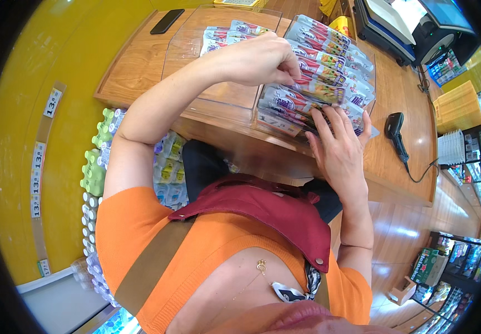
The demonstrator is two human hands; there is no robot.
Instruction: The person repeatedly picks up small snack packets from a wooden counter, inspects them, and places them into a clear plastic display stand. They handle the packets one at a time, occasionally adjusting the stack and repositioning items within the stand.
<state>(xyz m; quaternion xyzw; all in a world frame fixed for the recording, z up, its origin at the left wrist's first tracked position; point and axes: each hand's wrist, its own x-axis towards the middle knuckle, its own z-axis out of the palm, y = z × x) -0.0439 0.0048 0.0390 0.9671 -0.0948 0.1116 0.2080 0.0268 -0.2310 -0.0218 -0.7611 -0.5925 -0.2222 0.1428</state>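
Note:
A clear acrylic display box (255, 119) stands on the wooden counter, its right compartment filled with rows of snack packets (321, 58). My left hand (265, 60) reaches across from the left, thumb and fingers pinched on the top edge of a snack packet (317, 88) in the middle of the rows. Over the front packets lies my right hand (340, 142), fingers spread and touching their tops, thumb by the box's front wall. The front packets lean towards me, apart from those behind. More packets (228, 36) stand at the back of the left compartment.
A black phone (167, 21) lies at the counter's far left. To the right are a corded barcode scanner (394, 133), a weighing scale (384, 31) and stacked yellow baskets (457, 106). Bottled drinks (94, 167) are stacked below on my left. The counter edge (232, 129) is close before me.

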